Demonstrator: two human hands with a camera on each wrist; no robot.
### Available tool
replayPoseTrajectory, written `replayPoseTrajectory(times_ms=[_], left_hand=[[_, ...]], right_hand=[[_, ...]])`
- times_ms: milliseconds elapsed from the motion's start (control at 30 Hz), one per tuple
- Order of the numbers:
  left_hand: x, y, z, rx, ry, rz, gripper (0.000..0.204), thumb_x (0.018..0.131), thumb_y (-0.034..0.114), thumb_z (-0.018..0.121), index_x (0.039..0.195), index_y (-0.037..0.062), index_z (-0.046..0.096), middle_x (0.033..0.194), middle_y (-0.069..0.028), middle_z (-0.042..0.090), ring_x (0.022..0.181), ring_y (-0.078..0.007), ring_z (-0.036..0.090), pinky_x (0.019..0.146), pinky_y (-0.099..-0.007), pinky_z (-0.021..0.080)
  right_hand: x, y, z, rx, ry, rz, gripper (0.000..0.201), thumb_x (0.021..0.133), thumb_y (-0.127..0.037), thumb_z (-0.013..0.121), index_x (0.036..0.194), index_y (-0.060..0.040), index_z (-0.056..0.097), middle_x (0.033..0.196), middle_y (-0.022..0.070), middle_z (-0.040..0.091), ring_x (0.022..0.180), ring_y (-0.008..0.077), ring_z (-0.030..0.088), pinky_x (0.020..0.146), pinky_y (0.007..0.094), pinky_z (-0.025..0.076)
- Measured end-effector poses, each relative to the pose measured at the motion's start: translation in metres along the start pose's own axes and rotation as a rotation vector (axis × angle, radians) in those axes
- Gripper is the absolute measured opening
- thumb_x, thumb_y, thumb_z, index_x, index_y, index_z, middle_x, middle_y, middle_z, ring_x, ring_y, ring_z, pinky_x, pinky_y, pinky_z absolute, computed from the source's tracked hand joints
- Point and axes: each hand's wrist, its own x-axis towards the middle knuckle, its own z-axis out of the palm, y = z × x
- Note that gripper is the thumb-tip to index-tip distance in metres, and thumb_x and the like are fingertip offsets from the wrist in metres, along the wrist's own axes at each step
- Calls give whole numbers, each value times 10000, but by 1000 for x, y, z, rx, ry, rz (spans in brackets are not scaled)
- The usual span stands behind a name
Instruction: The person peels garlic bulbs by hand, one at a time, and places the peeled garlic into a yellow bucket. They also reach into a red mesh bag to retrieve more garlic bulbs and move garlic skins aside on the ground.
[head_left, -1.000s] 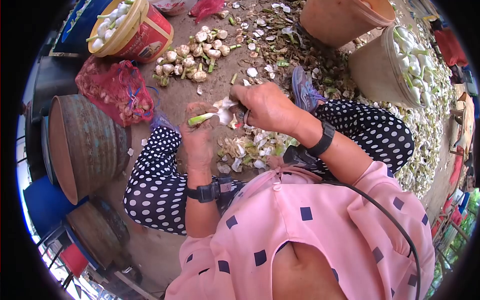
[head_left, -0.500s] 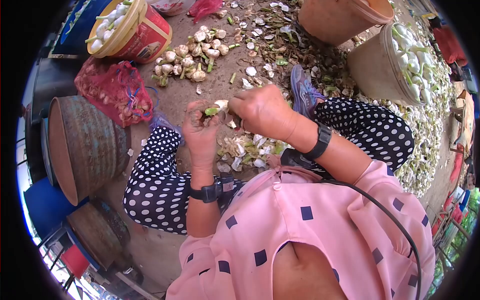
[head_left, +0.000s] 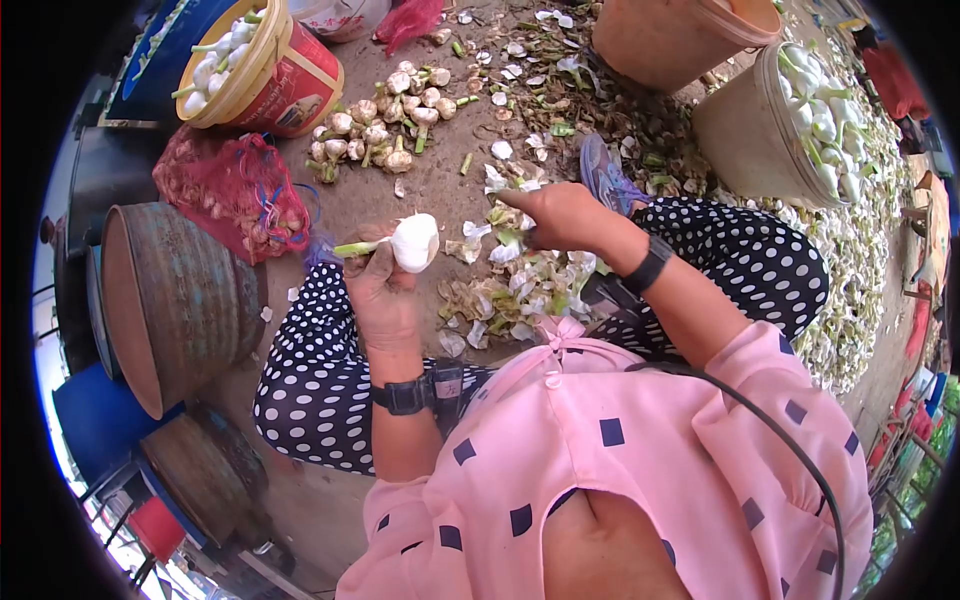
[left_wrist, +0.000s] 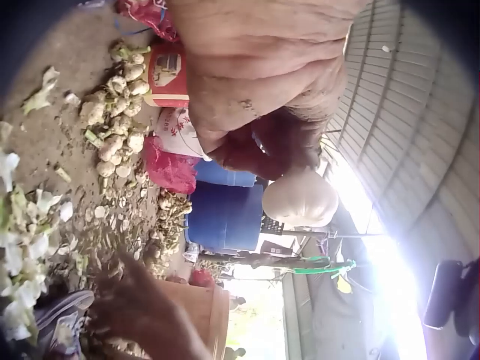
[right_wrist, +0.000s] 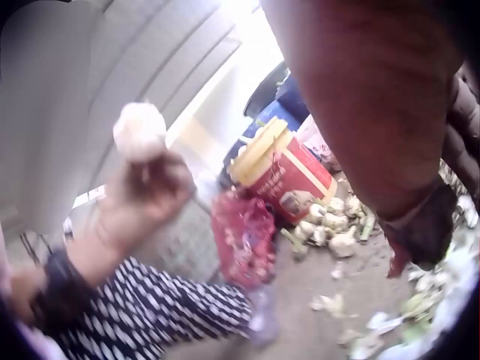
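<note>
In the head view my left hand point(head_left: 385, 305) holds a white garlic bulb point(head_left: 416, 243), pinching it near its green stem, which points left. The bulb's smooth white skin also shows beyond the fingers in the left wrist view. My right hand point(head_left: 572, 216) is apart from the bulb, above the heap of garlic peels point(head_left: 510, 295), its index finger stretched out to the left. Loosely spread fingers of that hand appear in the left wrist view. Pale green-white peel pieces point(head_left: 508, 245) lie just below it.
Untrimmed garlic bulbs point(head_left: 385, 120) lie on the ground ahead. A red-yellow bucket point(head_left: 295, 85) and a grey-white bucket point(head_left: 735, 130) hold white garlic. A red mesh bag point(head_left: 215, 180) and a rusty drum point(head_left: 180, 290) stand left; an orange-brown bucket point(head_left: 660, 45) stands ahead right.
The hands were together at the garlic bulb. Now my right hand has moved away to the right over the peels, and the left holds the bulb farther left, its white skin bare.
</note>
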Motion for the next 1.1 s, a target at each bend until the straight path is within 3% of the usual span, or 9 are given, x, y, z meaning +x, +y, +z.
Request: replayPoseTrajectory(times_ms=[133, 267, 333, 367, 400, 467, 600, 867, 1100], left_hand=[[3, -18, 30, 205, -100, -20, 436, 736, -74, 559, 1159, 7, 493, 1032, -110, 577, 1021, -189, 545, 834, -318, 499], [14, -11, 41, 266, -133, -11, 609, 781, 78, 649, 1310, 45, 348, 1144, -95, 541, 1029, -230, 552, 827, -326, 503], [21, -14, 18, 251, -77, -21, 566, 795, 66, 627, 1294, 46, 360, 1112, -93, 547, 980, -229, 571, 785, -310, 503], [24, -16, 7, 248, 12, -64, 528, 804, 58, 609, 1278, 45, 375, 1078, -90, 557, 937, -212, 579, 748, -291, 497], [28, -18, -2, 243, 102, -105, 492, 814, 50, 591, 1263, 44, 391, 1044, -88, 568, 893, -196, 588, 710, -271, 491], [36, -29, -11, 277, 125, -130, 457, 822, 41, 572, 1246, 39, 404, 1006, -81, 576, 852, -180, 588, 685, -259, 478], [49, -42, -26, 376, 203, -297, 387, 836, 27, 540, 1208, 10, 433, 924, -62, 590, 792, -150, 583, 659, -247, 462], [70, -49, -55, 328, 383, -414, 330, 851, 46, 528, 1166, -11, 452, 918, -70, 574, 795, -154, 581, 664, -242, 459], [71, -53, -47, 276, 493, -406, 315, 904, 179, 484, 1182, 34, 451, 992, -82, 572, 826, -158, 575, 696, -260, 469]], right_hand=[[2, -18, -31, 1461, 75, -414, 566, 712, -55, 614, 1254, -85, 455, 963, 88, 631, 832, 148, 620, 690, 299, 497], [15, 35, -70, 1538, 512, -70, 401, 711, -47, 617, 1107, -36, 554, 911, 108, 611, 759, 168, 614, 709, 265, 522], [33, 136, -82, 2811, -4, -642, 345, 792, -156, 620, 1066, 38, 543, 974, 136, 604, 773, 193, 616, 725, 263, 517], [26, 123, -120, 2422, 787, -602, 372, 819, -193, 609, 1082, 49, 504, 989, 140, 607, 791, 202, 622, 738, 286, 523], [41, 158, -124, 2449, 432, -986, 502, 813, -72, 615, 1220, 62, 355, 1165, 194, 448, 967, 220, 555, 856, 240, 503], [87, 161, -120, 2407, 676, -345, 229, 839, -160, 585, 1005, -5, 559, 937, 108, 626, 833, 218, 629, 765, 273, 510], [195, 108, -55, 1205, 309, 258, 282, 813, -136, 566, 1061, -4, 583, 847, 111, 663, 755, 204, 642, 668, 299, 506], [373, 97, 82, 538, 270, 221, 395, 776, -169, 520, 1142, -21, 510, 1024, 270, 578, 983, 401, 544, 834, 450, 437], [228, -5, 77, 980, -55, -41, 504, 689, -156, 713, 1165, -128, 550, 1082, 110, 612, 1015, 265, 575, 900, 350, 451]])
